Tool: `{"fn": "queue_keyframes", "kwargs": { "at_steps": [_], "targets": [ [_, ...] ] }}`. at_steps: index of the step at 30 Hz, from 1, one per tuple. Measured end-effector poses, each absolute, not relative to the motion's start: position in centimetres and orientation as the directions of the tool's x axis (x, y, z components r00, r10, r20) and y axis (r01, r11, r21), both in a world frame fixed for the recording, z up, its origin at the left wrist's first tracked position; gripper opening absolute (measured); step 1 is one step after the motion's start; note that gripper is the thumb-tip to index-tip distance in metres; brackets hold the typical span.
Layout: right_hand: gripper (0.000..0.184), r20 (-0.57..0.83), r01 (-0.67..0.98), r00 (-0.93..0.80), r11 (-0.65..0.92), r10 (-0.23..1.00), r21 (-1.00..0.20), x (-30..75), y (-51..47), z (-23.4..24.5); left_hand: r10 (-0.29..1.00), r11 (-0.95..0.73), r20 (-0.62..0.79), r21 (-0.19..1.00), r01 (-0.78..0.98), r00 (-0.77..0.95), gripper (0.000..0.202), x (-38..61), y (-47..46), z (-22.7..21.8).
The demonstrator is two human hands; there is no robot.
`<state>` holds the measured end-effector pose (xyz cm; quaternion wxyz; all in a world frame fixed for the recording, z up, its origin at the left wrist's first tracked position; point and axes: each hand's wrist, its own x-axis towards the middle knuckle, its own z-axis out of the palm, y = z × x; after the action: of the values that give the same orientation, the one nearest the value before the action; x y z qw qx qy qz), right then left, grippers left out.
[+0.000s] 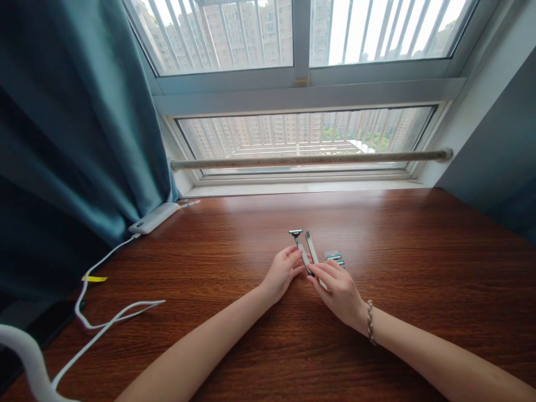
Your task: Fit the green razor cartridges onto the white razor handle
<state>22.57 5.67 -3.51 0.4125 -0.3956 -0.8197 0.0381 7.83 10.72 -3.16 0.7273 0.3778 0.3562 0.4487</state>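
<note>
In the head view, the razor is above the middle of the bench, its head pointing toward the window. The left hand has its grip closed around the razor's pale handle, and the right hand has its grip closed at the handle's lower end. Just right of the razor, a slim white stick with a dark tip slants down behind the right fingers; whether they also press on it cannot be told.

Beyond the right hand is a small clear plastic tray with razor cartridges in it, green and silver. The fingers screen its near side, so the cartridge count is unclear. On the left, a white device lies by the blue curtain, with a white cable plugged in.
</note>
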Motion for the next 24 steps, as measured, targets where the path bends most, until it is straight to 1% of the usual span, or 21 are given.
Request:
{"fn": "queue_keyframes", "kwargs": {
  "at_steps": [2, 4, 6, 7, 8, 9, 10, 11, 12, 14, 16, 19, 24],
  "targets": [
    [0.026, 0.641, 0.546, -0.395, 0.730, 0.658, -0.412, 22.4, 5.2, -3.2, 0.896, 0.351, -0.169, 0.836, -0.422, 0.410, 0.029, 8.0, 10.4, -2.7],
    [0.023, 0.632, 0.480, -0.429, 0.755, 0.646, -0.446, 22.4, 5.0, -2.8, 0.903, 0.326, -0.134, 0.833, -0.447, 0.408, 0.029, 8.0, 10.1, -2.2],
    [0.017, 0.629, 0.455, -0.359, 0.718, 0.689, -0.527, 22.5, 5.2, -2.4, 0.922, 0.263, -0.081, 0.848, -0.459, 0.378, 0.028, 7.8, 9.9, -1.8],
    [0.015, 0.610, 0.446, -0.282, 0.664, 0.741, -0.600, 22.7, 5.4, -2.2, 0.928, 0.233, -0.058, 0.861, -0.452, 0.368, 0.027, 7.7, 9.9, -1.6],
    [0.014, 0.560, 0.418, -0.192, 0.584, 0.806, -0.696, 23.0, 5.7, -2.0, 0.929, 0.210, -0.039, 0.874, -0.438, 0.368, 0.026, 7.5, 10.0, -1.4],
    [0.014, 0.479, 0.360, -0.111, 0.484, 0.871, -0.797, 23.2, 6.1, -1.9, 0.925, 0.198, -0.027, 0.886, -0.420, 0.379, 0.025, 7.4, 10.1, -1.3],
    [0.016, 0.372, 0.268, -0.056, 0.373, 0.927, -0.888, 23.5, 6.5, -1.7, 0.917, 0.197, -0.024, 0.895, -0.401, 0.397, 0.024, 7.2, 10.2, -1.2],
    [0.021, 0.264, 0.152, -0.034, 0.266, 0.964, -0.952, 23.7, 6.9, -1.6, 0.906, 0.208, -0.030, 0.901, -0.382, 0.422, 0.024, 7.1, 10.3, -1.1],
    [0.026, 0.175, 0.036, -0.032, 0.176, 0.984, -0.984, 23.9, 7.3, -1.5, 0.892, 0.228, -0.044, 0.903, -0.364, 0.450, 0.025, 7.0, 10.3, -1.1],
    [0.036, 0.063, -0.150, -0.061, 0.053, 0.996, -0.987, 24.1, 7.7, -1.4, 0.863, 0.266, -0.076, 0.909, -0.322, 0.499, 0.034, 6.9, 10.4, -1.2],
    [0.043, 0.018, -0.253, -0.099, -0.008, 0.995, -0.967, 24.1, 7.9, -1.4, 0.844, 0.284, -0.108, 0.920, -0.269, 0.525, 0.044, 7.0, 10.3, -1.4],
    [0.047, 0.015, -0.300, -0.157, -0.034, 0.988, -0.953, 23.9, 7.7, -1.6, 0.840, 0.272, -0.132, 0.942, -0.197, 0.526, 0.046, 7.1, 10.1, -1.7],
    [0.047, 0.011, -0.323, -0.220, -0.062, 0.975, -0.944, 24.0, 7.7, -1.9, 0.831, 0.238, -0.142, 0.965, -0.112, 0.538, 0.046, 7.2, 9.7, -1.6]
  ]
}}
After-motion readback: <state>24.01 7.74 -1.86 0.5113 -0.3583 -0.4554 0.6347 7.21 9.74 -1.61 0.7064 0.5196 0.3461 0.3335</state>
